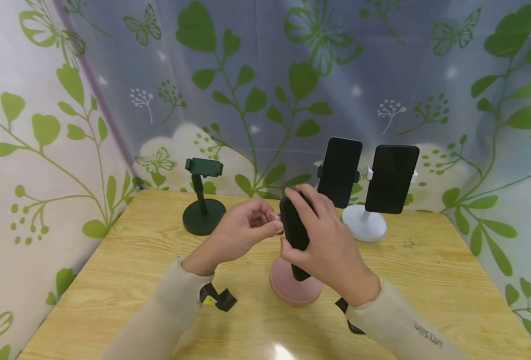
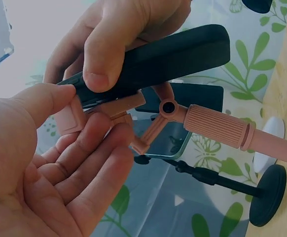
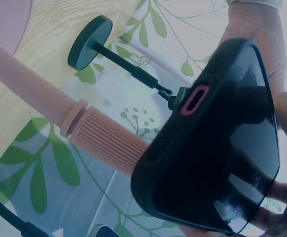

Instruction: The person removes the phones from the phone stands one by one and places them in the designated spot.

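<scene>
A phone in a black case [image 1: 294, 227] stands tilted at the pink phone stand [image 1: 294, 290]. My right hand [image 1: 326, 240] grips the phone by its long edges, with the thumb on one side and fingers on the other. From the left, my left hand [image 1: 247, 227] pinches the end of the stand's pink clamp [image 2: 70, 118]. In the left wrist view its thumb lies at the phone's edge and its fingers curl under the clamp. The phone's back lies close over the clamp, and the stand's ribbed pink stem [image 2: 217, 126] runs off to the right.
A dark green phone stand [image 1: 204, 215] with a bare holder is at the back left of the wooden table [image 1: 126, 295]. At the back right, a white stand [image 1: 364, 227] bears one phone [image 1: 391, 179], with another mounted phone [image 1: 339, 172] beside it. A patterned curtain [image 1: 256, 65] hangs behind.
</scene>
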### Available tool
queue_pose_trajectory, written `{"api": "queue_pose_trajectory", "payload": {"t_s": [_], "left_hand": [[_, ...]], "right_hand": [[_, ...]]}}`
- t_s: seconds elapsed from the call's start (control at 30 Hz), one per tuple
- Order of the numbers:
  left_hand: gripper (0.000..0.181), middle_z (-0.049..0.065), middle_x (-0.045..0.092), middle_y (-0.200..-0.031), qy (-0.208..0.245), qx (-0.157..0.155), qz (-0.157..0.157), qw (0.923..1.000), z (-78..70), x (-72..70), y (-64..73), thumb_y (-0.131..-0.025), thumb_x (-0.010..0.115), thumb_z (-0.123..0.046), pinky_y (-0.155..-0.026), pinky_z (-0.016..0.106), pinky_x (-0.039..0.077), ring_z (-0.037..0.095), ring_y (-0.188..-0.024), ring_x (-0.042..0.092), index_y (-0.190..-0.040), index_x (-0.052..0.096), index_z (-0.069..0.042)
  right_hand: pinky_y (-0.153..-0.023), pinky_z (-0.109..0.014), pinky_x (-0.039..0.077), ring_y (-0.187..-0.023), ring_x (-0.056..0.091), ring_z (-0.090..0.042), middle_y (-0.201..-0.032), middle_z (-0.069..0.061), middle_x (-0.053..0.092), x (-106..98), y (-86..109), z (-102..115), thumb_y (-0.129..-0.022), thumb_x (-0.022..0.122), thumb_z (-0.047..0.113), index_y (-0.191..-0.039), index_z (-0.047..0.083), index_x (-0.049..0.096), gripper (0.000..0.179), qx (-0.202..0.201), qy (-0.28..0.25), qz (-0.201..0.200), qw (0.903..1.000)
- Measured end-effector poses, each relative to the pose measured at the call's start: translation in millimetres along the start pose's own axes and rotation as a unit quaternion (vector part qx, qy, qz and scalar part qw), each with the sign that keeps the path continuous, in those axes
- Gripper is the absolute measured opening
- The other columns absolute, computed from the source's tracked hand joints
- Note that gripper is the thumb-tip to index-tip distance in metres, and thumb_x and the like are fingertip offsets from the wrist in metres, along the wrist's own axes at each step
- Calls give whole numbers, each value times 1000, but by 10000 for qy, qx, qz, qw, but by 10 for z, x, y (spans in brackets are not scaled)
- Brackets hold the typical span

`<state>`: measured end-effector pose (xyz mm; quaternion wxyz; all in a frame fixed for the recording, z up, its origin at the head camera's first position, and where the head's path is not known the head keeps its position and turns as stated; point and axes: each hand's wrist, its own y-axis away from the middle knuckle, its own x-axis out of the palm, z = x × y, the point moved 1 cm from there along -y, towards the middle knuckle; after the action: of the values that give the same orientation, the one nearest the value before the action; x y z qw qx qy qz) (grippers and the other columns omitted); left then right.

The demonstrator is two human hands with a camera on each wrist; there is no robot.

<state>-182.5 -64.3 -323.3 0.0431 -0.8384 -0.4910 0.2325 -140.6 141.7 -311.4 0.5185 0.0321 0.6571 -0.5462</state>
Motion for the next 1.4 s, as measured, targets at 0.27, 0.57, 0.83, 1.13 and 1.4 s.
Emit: {"api": "queue_pose_trajectory", "payload": {"t_s": [0.27, 0.57, 0.83, 1.13, 1.4], "left_hand": [[11, 7, 68, -93, 47, -182, 184, 9997, 17, -5, -7, -102, 69, -18, -76, 36, 58, 23, -82, 67, -105, 64, -9], [14, 13, 67, -91, 445, -164, 505, 9976, 94, -39, -11, -102, 68, -19, -83, 44, 59, 31, -86, 69, -107, 63, -7], [11, 12, 67, -90, 495, 60, 507, 9975, 141, -32, -28, -104, 64, -15, -79, 40, 61, 27, -88, 72, -106, 63, -4], [10, 6, 69, -86, 34, 28, 181, 9998, 82, 13, -14, -103, 65, -18, -74, 38, 61, 22, -82, 72, -105, 65, -8], [11, 6, 68, -86, -66, -132, 72, 9999, 44, 32, -8, -103, 65, -20, -73, 38, 61, 23, -80, 71, -105, 66, -9]], "right_hand": [[-70, -43, 61, -136, 48, -34, -155, -14, 44, 12, 26, -20, -80, 79, 26, -155, 11, 44, 84, -135, -25, -38, 9999], [-56, -35, 57, -135, 49, -34, -154, -13, 44, 42, 36, -14, -80, 79, 27, -156, 13, 44, 85, -246, 14, -28, 9997], [-57, -36, 58, -136, 49, -36, -156, -13, 43, 37, 53, -10, -80, 79, 28, -156, 13, 43, 85, -330, -1, -39, 9994], [-48, -31, 51, -135, 50, -38, -158, -13, 42, 34, 82, -15, -80, 80, 28, -157, 13, 43, 87, -457, 82, -194, 9987], [-56, -39, 59, -136, 49, -40, -160, -13, 40, 46, 95, -37, -80, 80, 27, -157, 12, 42, 88, -537, 63, -220, 9983]]}}
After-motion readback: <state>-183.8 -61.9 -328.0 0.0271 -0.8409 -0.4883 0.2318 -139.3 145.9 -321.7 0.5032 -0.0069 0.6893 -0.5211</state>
